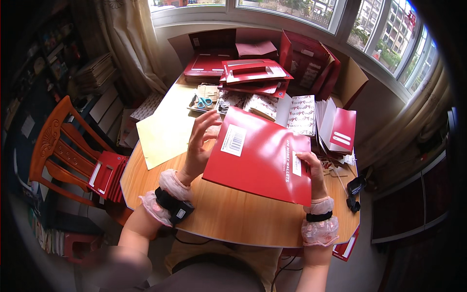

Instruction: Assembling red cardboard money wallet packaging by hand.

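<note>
A flat red card packet [262, 168] with a white barcode label [233, 140] is tilted above the near half of the wooden table. My right hand [316, 177] grips its right side, thumb on the face by a small white sticker [296, 164], the other fingers largely hidden behind. At the packet's left edge is my left hand [197, 148], its fingers raised and spread; whether it touches the edge I cannot tell. Just beyond lie patterned packs [262, 105], and a sheet of yellow paper [165, 138] is left of my left hand.
Red folders [255, 72] are piled at the back of the table [233, 214]. Blue-handled scissors [204, 102] lie on brown card. White-and-red folded cards [340, 129] stand at the right, with small black objects [356, 185] near the edge. More red packets [108, 175] rest on a wooden chair [63, 141].
</note>
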